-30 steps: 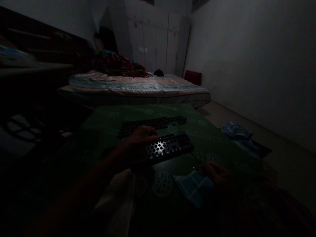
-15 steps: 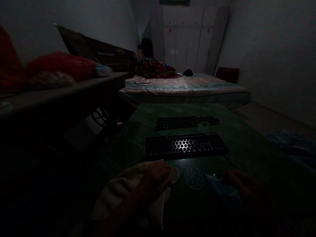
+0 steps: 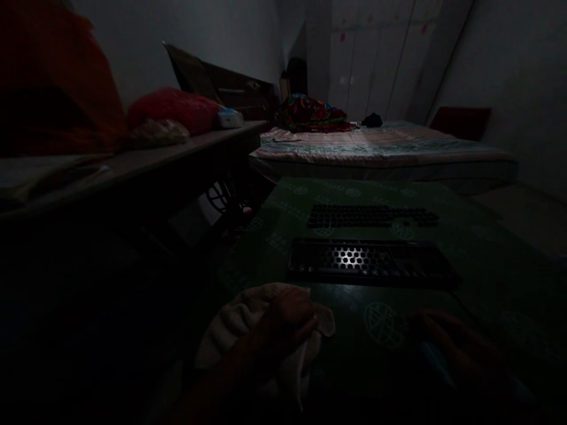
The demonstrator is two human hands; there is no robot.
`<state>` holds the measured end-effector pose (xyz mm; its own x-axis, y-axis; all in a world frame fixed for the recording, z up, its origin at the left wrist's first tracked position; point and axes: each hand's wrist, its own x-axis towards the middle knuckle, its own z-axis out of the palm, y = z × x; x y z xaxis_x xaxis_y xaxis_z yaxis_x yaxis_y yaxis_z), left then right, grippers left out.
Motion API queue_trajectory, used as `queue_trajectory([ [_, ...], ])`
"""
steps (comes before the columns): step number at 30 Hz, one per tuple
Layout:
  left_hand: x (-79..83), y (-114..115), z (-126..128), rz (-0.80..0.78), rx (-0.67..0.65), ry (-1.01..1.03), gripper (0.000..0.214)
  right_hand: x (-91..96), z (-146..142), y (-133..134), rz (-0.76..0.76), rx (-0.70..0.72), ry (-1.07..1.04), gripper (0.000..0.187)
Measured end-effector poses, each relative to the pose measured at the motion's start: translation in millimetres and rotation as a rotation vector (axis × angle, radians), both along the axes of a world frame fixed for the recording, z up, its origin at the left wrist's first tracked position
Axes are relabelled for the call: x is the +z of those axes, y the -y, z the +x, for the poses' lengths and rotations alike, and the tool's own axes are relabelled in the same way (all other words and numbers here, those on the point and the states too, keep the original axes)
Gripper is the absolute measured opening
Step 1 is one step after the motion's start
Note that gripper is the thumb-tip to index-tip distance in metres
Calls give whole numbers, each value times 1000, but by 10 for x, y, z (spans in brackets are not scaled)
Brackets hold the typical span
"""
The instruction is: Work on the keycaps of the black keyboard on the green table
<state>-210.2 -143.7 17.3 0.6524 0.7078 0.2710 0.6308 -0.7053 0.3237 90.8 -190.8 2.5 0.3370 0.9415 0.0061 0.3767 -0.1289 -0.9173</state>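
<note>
My left hand [image 3: 290,313] is closed on a pale cloth [image 3: 230,321], which spreads on the green table to its left and below. A folded corner of the cloth sticks out past the fingers. My right hand [image 3: 452,339], very dim, is curled over a thin bluish thing [image 3: 436,361] whose kind I cannot make out. Beyond both hands lies a black keyboard base [image 3: 372,262] without its keycaps, a light patch shining on its middle. Behind it, loose black keycaps [image 3: 367,216] lie in keyboard-like rows.
The green table [image 3: 274,265] has white globe prints. A cable [image 3: 463,304] runs from the keyboard base toward the right. On the left stands a sewing-machine-like table [image 3: 159,154] with red bags [image 3: 175,109] on it. Past the table is a bed [image 3: 381,141].
The view has swung left, so everything appears further right. The bluish thing by my right hand is now mostly covered by it. My left hand stays on the cloth.
</note>
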Motion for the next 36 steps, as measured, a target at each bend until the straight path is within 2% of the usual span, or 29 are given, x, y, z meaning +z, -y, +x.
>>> queue_trajectory([
  [5,-6,10,-174,2,73,42,19,99,-218,-31,18,29,-144,27],
  [8,46,16,-223,-120,181,208,15,173,-334,-66,24,66,-144,29],
  [10,146,-41,-238,-244,333,383,15,206,-416,-119,21,139,-148,29],
  [12,299,-190,-246,-320,577,588,20,229,-526,-205,22,232,-202,28],
  [13,385,-302,-247,-301,715,672,20,241,-595,-260,23,278,-241,28],
  [15,540,-582,-236,-295,778,725,22,275,-755,-391,28,354,-294,27],
  [16,594,-735,-221,-358,802,785,21,297,-842,-463,30,391,-302,27],
  [19,621,-1113,-133,-420,780,802,24,377,-1092,-684,66,434,-316,28],
  [22,505,-1176,-33,-452,774,732,24,441,-1254,-864,119,425,-346,28],
  [24,426,-1006,-12,-449,744,582,19,460,-1293,-945,133,414,-351,28],
  [26,369,-730,-45,-447,680,493,15,457,-1297,-997,130,405,-348,27],
  [27,343,-581,-76,-449,615,428,13,450,-1294,-1012,130,403,-347,27],
  [29,276,-318,-148,-338,397,119,12,427,-1297,-1025,128,411,-334,26],
  [30,232,-219,-182,-296,351,40,12,413,-1303,-1023,128,420,-327,26],
  [33,87,-69,-258,-194,256,2,13,370,-1327,-990,133,472,-302,27],
  [36,9,-68,-312,-156,201,-21,10,342,-1311,-938,131,506,-261,27],
])
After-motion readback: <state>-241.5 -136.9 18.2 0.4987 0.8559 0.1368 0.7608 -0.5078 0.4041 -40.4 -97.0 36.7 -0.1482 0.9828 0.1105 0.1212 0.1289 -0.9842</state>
